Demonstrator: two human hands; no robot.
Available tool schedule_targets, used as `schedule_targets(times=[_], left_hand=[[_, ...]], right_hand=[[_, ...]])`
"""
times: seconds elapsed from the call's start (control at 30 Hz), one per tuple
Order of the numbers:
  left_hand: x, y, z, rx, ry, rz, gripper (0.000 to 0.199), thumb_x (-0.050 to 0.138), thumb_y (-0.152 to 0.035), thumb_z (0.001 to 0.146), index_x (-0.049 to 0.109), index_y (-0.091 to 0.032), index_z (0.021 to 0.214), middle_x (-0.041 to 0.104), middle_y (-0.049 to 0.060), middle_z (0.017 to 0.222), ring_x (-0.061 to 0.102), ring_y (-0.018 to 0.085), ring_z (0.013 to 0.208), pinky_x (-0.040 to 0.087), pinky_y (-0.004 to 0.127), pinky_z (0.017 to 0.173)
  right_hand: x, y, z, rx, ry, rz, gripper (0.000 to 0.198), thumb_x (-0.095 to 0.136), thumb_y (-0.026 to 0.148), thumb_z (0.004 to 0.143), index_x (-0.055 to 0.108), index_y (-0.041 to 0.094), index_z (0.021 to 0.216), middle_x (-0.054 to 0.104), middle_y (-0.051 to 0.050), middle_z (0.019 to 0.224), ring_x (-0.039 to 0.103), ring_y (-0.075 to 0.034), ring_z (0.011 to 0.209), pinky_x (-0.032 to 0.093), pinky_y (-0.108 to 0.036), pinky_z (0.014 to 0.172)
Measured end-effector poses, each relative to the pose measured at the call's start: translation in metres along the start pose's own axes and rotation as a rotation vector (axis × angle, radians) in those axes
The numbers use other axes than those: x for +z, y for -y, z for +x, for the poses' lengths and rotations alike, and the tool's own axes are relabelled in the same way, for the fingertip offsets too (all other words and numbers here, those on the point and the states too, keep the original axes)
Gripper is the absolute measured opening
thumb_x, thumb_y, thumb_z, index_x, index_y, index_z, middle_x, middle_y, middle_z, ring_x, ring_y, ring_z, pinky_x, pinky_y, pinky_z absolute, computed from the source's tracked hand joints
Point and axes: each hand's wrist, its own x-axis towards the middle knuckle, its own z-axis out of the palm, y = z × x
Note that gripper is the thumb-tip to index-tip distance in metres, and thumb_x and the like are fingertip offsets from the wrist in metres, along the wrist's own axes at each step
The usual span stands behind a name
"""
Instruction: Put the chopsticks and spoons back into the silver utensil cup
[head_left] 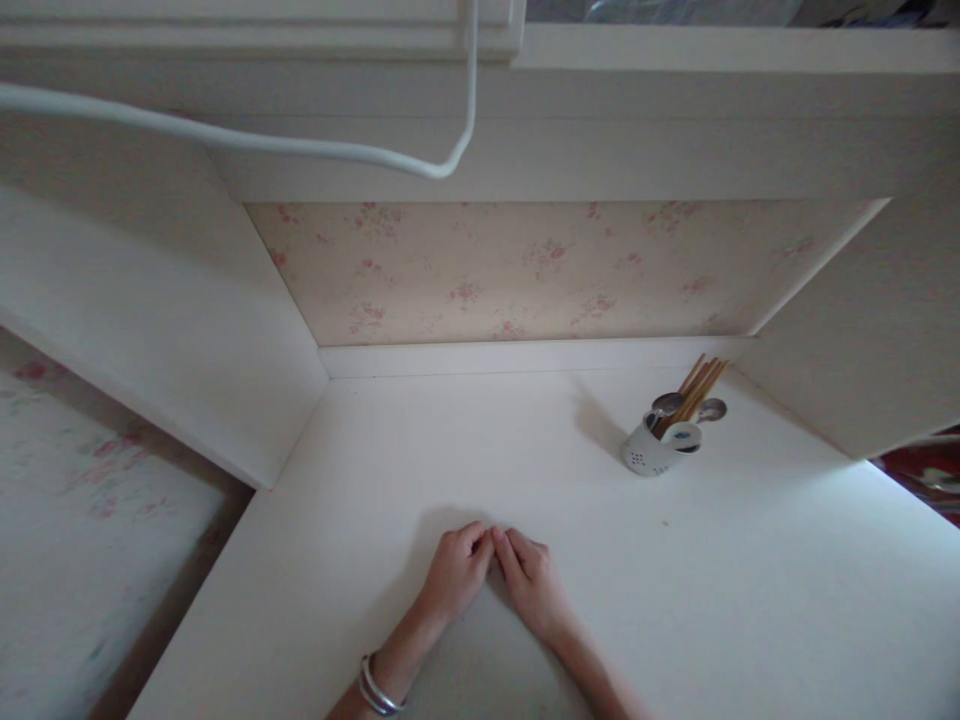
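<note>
On the white counter (375, 480), near the front, my two hands meet with their thumbs touching. My left hand (459, 570) is closed, its fingers curled under, with a silver bracelet (373, 685) around the wrist. Beside it my right hand (534, 580) is closed in the same way. No object shows in either hand; the undersides of the fingers are hidden. Farther back on the right stands a white perforated utensil holder (646, 452) with metal spoons (712, 410), several wooden chopsticks (697, 390) and a white spoon-like utensil (682, 436).
A white cable (300, 148) hangs across the upper left, in front of the overhead cabinet (247, 30). White side panels (165, 270) flank the counter, and floral wallpaper (487, 270) covers the back wall. Red items (922, 470) show past the right edge.
</note>
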Motion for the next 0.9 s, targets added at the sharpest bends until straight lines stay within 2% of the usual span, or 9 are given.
schedule_targets(times=[0.27, 0.37, 0.43, 0.5, 0.57, 0.6, 0.67, 0.77, 0.9], left_hand=[[0.0, 0.001, 0.001, -0.01, 0.0, -0.019, 0.038, 0.039, -0.04, 0.091, 0.043, -0.018, 0.06, 0.041, -0.003, 0.054, 0.038, 0.011, 0.054, 0.025, 0.025, 0.054], [-0.001, 0.0, 0.0, -0.035, 0.007, -0.044, 0.041, 0.041, -0.045, 0.09, 0.042, -0.018, 0.059, 0.04, -0.004, 0.053, 0.037, 0.011, 0.053, 0.024, 0.024, 0.053], [-0.001, 0.0, 0.0, -0.06, 0.01, -0.064, 0.044, 0.041, -0.05, 0.089, 0.042, -0.018, 0.058, 0.039, -0.004, 0.052, 0.037, 0.011, 0.052, 0.025, 0.024, 0.053], [-0.001, 0.001, 0.0, -0.075, 0.009, -0.073, 0.047, 0.042, -0.053, 0.088, 0.041, -0.018, 0.057, 0.038, -0.005, 0.052, 0.037, 0.01, 0.052, 0.025, 0.024, 0.053], [0.0, 0.002, 0.0, -0.075, 0.01, -0.071, 0.048, 0.042, -0.055, 0.088, 0.039, -0.018, 0.057, 0.037, -0.005, 0.052, 0.037, 0.01, 0.052, 0.024, 0.024, 0.053], [0.0, 0.002, 0.0, -0.072, 0.014, -0.069, 0.048, 0.042, -0.055, 0.088, 0.039, -0.018, 0.057, 0.036, -0.005, 0.052, 0.036, 0.01, 0.052, 0.024, 0.024, 0.053], [0.0, 0.003, 0.0, -0.067, 0.022, -0.066, 0.049, 0.042, -0.056, 0.088, 0.038, -0.018, 0.057, 0.036, -0.005, 0.053, 0.036, 0.01, 0.053, 0.024, 0.024, 0.053], [0.0, 0.002, 0.001, -0.067, 0.02, -0.074, 0.048, 0.043, -0.056, 0.088, 0.038, -0.018, 0.057, 0.035, -0.005, 0.053, 0.036, 0.01, 0.053, 0.024, 0.025, 0.054], [-0.004, -0.001, 0.001, -0.104, 0.011, -0.2, 0.046, 0.047, -0.055, 0.085, 0.04, -0.018, 0.058, 0.034, -0.005, 0.054, 0.034, 0.01, 0.054, 0.024, 0.024, 0.054]], right_hand=[[0.003, 0.003, 0.0, 0.012, -0.003, 0.04, 0.039, 0.039, 0.043, 0.097, 0.05, 0.02, 0.067, 0.049, 0.003, 0.059, 0.043, -0.012, 0.054, 0.031, -0.024, 0.055], [-0.006, 0.002, -0.003, 0.071, -0.045, 0.12, 0.042, 0.042, 0.047, 0.095, 0.049, 0.02, 0.064, 0.046, 0.003, 0.057, 0.041, -0.012, 0.054, 0.03, -0.024, 0.053], [-0.024, -0.005, -0.004, 0.142, -0.168, 0.178, 0.043, 0.043, 0.05, 0.094, 0.048, 0.02, 0.063, 0.046, 0.003, 0.057, 0.041, -0.012, 0.054, 0.031, -0.024, 0.053], [-0.052, -0.017, -0.003, 0.22, -0.392, 0.226, 0.039, 0.046, 0.052, 0.091, 0.052, 0.02, 0.07, 0.047, 0.003, 0.062, 0.043, -0.013, 0.056, 0.034, -0.024, 0.054], [-0.088, -0.034, -0.001, 0.289, -0.668, 0.242, 0.035, 0.057, 0.054, 0.084, 0.057, 0.02, 0.094, 0.054, 0.001, 0.078, 0.047, -0.013, 0.062, 0.038, -0.023, 0.055], [-0.106, -0.043, 0.002, 0.324, -0.79, 0.218, 0.044, 0.064, 0.054, 0.078, 0.054, 0.021, 0.105, 0.057, -0.001, 0.09, 0.05, -0.014, 0.067, 0.04, -0.024, 0.057], [-0.141, -0.061, 0.008, 0.394, -0.939, 0.104, 0.071, 0.075, 0.054, 0.066, 0.046, 0.021, 0.123, 0.053, -0.008, 0.115, 0.055, -0.019, 0.084, 0.045, -0.027, 0.062], [-0.177, -0.082, 0.022, 0.401, -0.973, -0.027, 0.097, 0.08, 0.053, 0.058, 0.034, 0.02, 0.137, 0.038, -0.014, 0.137, 0.051, -0.027, 0.11, 0.049, -0.035, 0.081], [-0.193, -0.098, 0.049, 0.347, -0.921, -0.069, 0.108, 0.083, 0.052, 0.052, 0.03, 0.019, 0.14, 0.033, -0.016, 0.142, 0.044, -0.032, 0.121, 0.041, -0.042, 0.098]])
